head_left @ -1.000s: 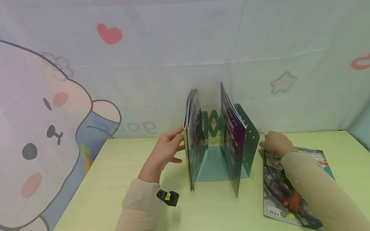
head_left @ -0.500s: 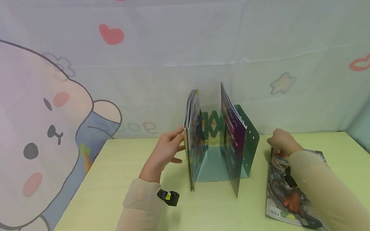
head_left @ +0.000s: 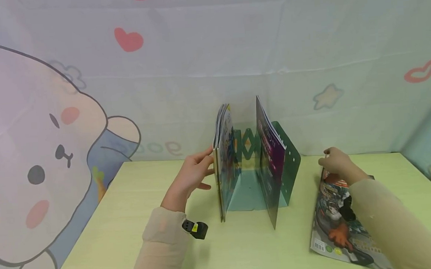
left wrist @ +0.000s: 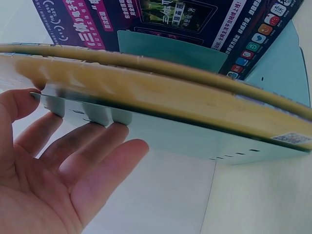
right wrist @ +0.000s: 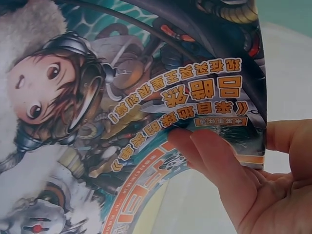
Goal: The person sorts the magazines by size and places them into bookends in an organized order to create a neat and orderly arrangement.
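Note:
My left hand (head_left: 192, 173) rests at the left outer side of a green bookend (head_left: 249, 192). In the left wrist view its nearly straight fingers (left wrist: 92, 146) touch the bookend's pale green side panel (left wrist: 165, 134), with the thumb at the panel's edge. Against the inner face of that panel stand several magazines (head_left: 225, 162). A purple-and-dark magazine (head_left: 273, 164) leans at the right panel. Farther right, my right hand (head_left: 339, 166) pinches the far end of an illustrated magazine (head_left: 335, 221), thumb and fingers on opposite sides in the right wrist view. The right forearm hides part of its cover.
Everything stands on a light yellow-green table (head_left: 139, 221). Directly behind the table hangs a pale cloth (head_left: 188, 49) printed with a cartoon bear, hearts and a star. A black wrist strap (head_left: 195, 229) sticks out from the left cuff.
My right hand has moved to the right and slightly away, bringing the far end of the illustrated magazine with it. My left hand and the bookend have stayed put.

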Motion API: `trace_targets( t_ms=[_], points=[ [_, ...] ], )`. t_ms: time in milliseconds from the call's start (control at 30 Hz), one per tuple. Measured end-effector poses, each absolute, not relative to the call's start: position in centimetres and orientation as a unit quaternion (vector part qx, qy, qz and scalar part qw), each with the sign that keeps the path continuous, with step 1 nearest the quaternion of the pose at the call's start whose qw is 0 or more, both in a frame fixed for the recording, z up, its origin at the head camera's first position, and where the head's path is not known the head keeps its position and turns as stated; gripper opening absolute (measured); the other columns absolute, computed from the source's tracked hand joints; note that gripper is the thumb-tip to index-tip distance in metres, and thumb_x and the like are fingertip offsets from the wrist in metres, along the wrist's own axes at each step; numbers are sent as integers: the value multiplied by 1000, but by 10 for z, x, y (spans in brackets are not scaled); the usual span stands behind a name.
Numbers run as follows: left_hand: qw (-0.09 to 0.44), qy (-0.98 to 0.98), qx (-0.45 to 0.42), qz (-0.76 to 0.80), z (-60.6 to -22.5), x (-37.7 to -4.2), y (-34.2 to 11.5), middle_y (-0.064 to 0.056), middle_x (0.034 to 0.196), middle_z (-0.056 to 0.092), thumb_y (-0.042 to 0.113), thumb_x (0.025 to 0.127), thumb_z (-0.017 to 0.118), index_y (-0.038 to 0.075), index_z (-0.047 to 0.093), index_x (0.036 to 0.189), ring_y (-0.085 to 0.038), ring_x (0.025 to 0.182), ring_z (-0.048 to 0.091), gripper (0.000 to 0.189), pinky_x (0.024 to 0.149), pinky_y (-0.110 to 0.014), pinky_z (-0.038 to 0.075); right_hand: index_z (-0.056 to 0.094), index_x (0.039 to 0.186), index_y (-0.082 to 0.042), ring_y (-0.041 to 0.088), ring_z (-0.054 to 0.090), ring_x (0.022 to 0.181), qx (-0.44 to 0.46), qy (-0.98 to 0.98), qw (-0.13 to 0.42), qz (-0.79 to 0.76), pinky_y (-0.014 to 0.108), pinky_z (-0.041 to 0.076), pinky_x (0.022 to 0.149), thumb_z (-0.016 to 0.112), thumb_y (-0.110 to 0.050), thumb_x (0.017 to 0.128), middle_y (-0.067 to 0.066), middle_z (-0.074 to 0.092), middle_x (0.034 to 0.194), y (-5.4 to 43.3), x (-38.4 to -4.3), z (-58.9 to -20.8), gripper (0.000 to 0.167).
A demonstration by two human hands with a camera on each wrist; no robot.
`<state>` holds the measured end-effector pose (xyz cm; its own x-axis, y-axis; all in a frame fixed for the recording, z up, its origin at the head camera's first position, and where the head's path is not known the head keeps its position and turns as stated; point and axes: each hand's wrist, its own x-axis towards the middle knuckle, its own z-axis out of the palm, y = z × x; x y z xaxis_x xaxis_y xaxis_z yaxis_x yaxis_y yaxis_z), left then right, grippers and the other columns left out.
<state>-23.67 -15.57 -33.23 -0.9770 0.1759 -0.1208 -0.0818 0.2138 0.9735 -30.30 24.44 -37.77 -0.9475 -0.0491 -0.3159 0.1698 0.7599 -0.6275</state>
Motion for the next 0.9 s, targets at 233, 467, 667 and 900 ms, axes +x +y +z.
trace_targets(
  t_ms=[233, 467, 667, 900],
  points=[
    [104, 770, 33, 629, -333, -237, -155, -8, 144, 47, 30, 98, 42, 30, 36, 146, -32, 125, 52, 49, 77, -56, 53, 8, 145, 15, 23, 66, 62, 32, 919, 131, -371, 38, 56, 63, 36, -17, 93, 45, 28, 133, 250, -298, -378, 67],
    [101, 771, 30, 627, -333, -238, -156, -6, 143, 48, 30, 98, 43, 31, 38, 145, -31, 124, 53, 47, 76, -53, 54, 3, 146, 13, 24, 68, 67, 37, 907, 133, -399, 39, 56, 68, 33, -18, 94, 45, 27, 135, 256, -292, -375, 68],
    [100, 772, 30, 627, -333, -237, -156, -6, 143, 48, 30, 98, 43, 31, 38, 145, -32, 124, 53, 47, 76, -54, 54, -4, 146, 12, 28, 71, 67, 51, 881, 134, -451, 45, 57, 68, 29, -17, 94, 48, 32, 131, 259, -287, -373, 68],
    [100, 771, 28, 628, -330, -235, -155, -8, 143, 48, 31, 97, 44, 33, 38, 144, -33, 125, 52, 48, 75, -55, 54, -3, 148, 8, 27, 70, 69, 51, 864, 125, -485, 46, 57, 68, 31, -18, 95, 44, 46, 119, 262, -280, -368, 68]
  ],
)
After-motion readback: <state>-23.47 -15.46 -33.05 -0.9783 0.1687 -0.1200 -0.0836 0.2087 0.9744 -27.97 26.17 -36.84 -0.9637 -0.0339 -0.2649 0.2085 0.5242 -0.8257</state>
